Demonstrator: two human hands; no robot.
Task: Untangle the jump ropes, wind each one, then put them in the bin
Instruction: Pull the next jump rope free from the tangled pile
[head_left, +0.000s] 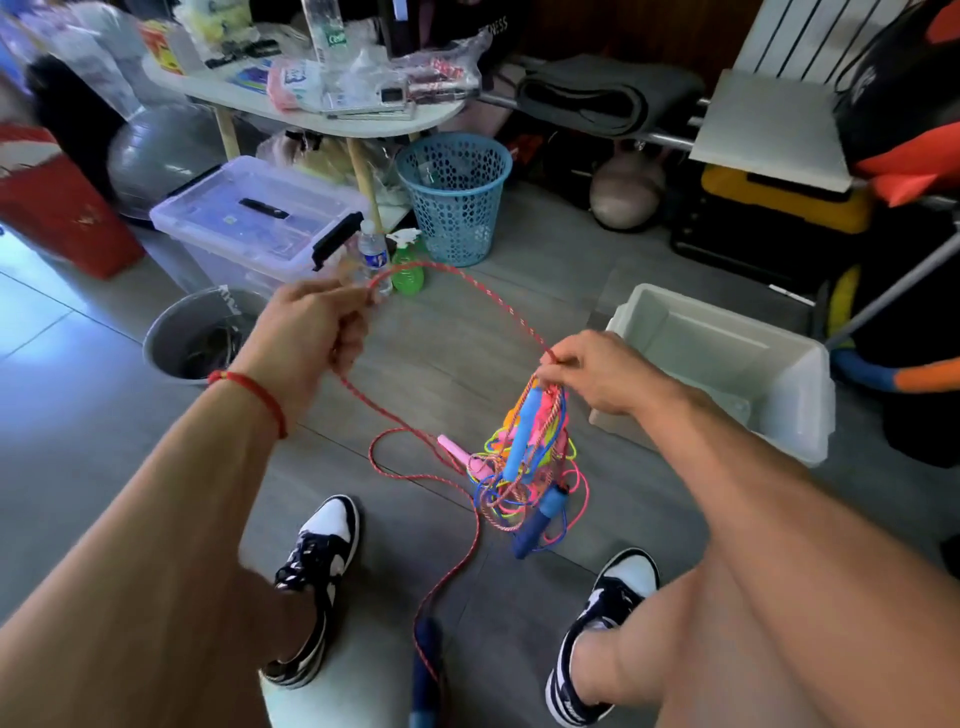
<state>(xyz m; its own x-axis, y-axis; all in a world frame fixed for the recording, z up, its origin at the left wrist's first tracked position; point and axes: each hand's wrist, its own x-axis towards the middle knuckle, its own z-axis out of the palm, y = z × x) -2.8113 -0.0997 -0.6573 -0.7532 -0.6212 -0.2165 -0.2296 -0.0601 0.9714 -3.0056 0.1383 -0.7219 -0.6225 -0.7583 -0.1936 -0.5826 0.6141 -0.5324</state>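
My left hand (311, 327) grips a red braided jump rope (470, 283), which arcs over to my right hand (592, 371). That hand pinches the rope and holds up a tangled bundle of coloured jump ropes (524, 467) with blue and pink handles, hanging above the floor. The red rope also trails down from my left hand, loops on the floor and runs to a blue handle (428, 670) between my feet. An empty white bin (727, 364) stands on the floor to the right of the bundle.
A grey bucket (197, 338) stands left of my left hand. Behind are a clear lidded storage box (249, 218), a blue mesh basket (454, 192), a water bottle (373, 254) and a green spray bottle (408, 270). A cluttered table stands further back.
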